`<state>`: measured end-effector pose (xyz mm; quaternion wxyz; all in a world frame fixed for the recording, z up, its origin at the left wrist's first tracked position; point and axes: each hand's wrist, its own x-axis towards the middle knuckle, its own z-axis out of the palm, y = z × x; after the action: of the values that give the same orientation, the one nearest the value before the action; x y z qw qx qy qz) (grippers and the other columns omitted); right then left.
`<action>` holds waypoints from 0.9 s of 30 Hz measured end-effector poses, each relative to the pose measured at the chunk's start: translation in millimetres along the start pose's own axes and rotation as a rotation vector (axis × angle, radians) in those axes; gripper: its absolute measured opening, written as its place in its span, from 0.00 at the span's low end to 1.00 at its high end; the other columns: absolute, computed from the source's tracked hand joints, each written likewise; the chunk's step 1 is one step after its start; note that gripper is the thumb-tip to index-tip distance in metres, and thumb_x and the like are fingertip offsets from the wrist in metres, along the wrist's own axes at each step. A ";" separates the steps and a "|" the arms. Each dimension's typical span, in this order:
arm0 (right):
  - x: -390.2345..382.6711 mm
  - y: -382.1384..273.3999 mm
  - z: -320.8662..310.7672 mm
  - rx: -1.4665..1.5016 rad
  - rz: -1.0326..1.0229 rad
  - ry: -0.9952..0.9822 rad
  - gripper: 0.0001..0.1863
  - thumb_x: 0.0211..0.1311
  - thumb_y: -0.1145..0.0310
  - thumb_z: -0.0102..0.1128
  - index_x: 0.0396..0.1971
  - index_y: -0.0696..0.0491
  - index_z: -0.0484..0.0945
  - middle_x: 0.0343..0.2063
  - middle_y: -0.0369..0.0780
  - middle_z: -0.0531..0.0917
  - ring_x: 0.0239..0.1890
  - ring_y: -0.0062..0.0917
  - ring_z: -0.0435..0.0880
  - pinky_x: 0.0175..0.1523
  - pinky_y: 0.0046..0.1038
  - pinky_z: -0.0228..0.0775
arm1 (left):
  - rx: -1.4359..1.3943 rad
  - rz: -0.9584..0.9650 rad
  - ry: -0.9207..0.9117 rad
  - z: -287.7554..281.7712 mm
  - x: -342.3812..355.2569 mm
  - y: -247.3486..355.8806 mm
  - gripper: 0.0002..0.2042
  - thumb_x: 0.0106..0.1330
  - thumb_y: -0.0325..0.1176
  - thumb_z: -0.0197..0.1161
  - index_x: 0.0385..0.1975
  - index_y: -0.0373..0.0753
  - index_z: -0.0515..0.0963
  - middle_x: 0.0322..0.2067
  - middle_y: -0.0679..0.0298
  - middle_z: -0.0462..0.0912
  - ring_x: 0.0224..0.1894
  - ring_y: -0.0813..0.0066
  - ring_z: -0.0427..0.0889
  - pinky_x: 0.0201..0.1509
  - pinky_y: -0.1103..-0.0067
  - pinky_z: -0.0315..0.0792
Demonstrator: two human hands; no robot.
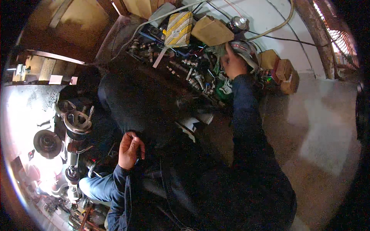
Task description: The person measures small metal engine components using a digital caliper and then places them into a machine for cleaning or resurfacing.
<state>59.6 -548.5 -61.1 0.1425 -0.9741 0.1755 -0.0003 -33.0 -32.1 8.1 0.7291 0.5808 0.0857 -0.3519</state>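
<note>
The floor (323, 127) takes up the right side, with a pale wall (269, 23) above it. Below the wall spreads a heap (192, 73) of metal parts, the thing being worked at, just beyond the person's bent knee (119, 100). On the left stands a machine (75, 154), near a round disc (47, 144) in strong glare. A cardboard box (212, 31) and a yellow-striped box (179, 29) sit at the heap's far side, with a can (238, 25) behind.

The right hand (234, 65) is partly open over the heap's right end, index finger straight toward the cardboard box, the others bent; whether it has hold of anything cannot be told. The left hand (131, 150) is half curled beside the knee, thumb close to the fingers; anything small between them is hidden.

For this reach, shifting one piece at a time seems best, since the parts lie crossed and could snag or slide. The left hand could steady the cardboard box's near edge.

The wall and a hose (277, 29) limit movement beyond the heap, and small boxes (283, 73) crowd its right. The easiest way back looks to be low over the floor.
</note>
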 end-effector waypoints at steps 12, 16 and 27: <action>-48.6 6.5 -11.6 -0.431 0.074 -0.494 0.15 0.61 0.64 0.65 0.47 0.51 0.87 0.48 0.50 0.86 0.49 0.49 0.86 0.56 0.46 0.79 | -0.008 -0.030 0.094 -2.0 4.7 -3.1 0.09 0.81 0.38 0.50 0.44 0.40 0.69 0.21 0.61 0.76 0.17 0.74 0.72 0.16 0.79 0.68; -53.7 9.5 -4.9 -0.423 0.132 -0.390 0.12 0.62 0.69 0.60 0.41 0.53 0.88 0.44 0.51 0.87 0.45 0.49 0.87 0.53 0.48 0.80 | 0.018 -0.045 0.149 -2.0 4.6 -2.5 0.10 0.81 0.40 0.51 0.41 0.40 0.71 0.21 0.62 0.76 0.16 0.75 0.72 0.15 0.79 0.66; -64.3 7.2 -6.0 -0.395 -0.050 -0.387 0.15 0.61 0.73 0.57 0.46 0.51 0.87 0.45 0.50 0.87 0.46 0.48 0.87 0.55 0.49 0.78 | 0.029 -0.007 0.141 -3.0 7.9 -5.1 0.10 0.81 0.39 0.51 0.39 0.40 0.71 0.21 0.62 0.77 0.15 0.74 0.72 0.15 0.79 0.67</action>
<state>-3.5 -534.6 -54.1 -0.0194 -0.9690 0.1176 0.2164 -29.4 -33.1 -1.0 0.7117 0.6142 0.1337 -0.3137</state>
